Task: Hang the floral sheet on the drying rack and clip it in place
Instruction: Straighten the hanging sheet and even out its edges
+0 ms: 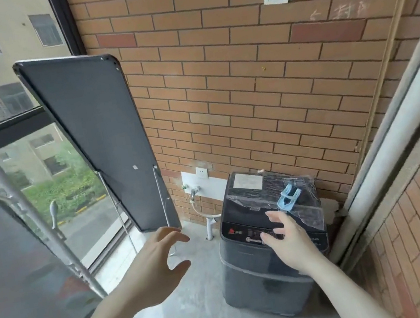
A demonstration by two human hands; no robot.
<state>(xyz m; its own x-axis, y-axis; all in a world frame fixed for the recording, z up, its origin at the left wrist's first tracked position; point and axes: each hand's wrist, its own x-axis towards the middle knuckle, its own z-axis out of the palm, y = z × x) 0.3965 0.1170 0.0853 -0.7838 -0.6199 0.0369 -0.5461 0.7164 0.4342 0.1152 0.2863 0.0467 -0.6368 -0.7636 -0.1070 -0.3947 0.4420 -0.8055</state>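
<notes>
Right now I see both hands out in front of me, holding nothing. My right hand [287,240], fingers spread and relaxed, hovers over the dark grey top-loading washing machine [271,273], just short of the light blue plastic clothes clips [289,197] lying on its lid. My left hand [155,266] is loosely open above the concrete floor. The grey leaf-patterned sheet [11,286] already hangs over the white metal drying rack rail [30,214] at my left.

home laundry balcony, washing machine [274,244], brick wall [246,84], window [25,160]
</notes>
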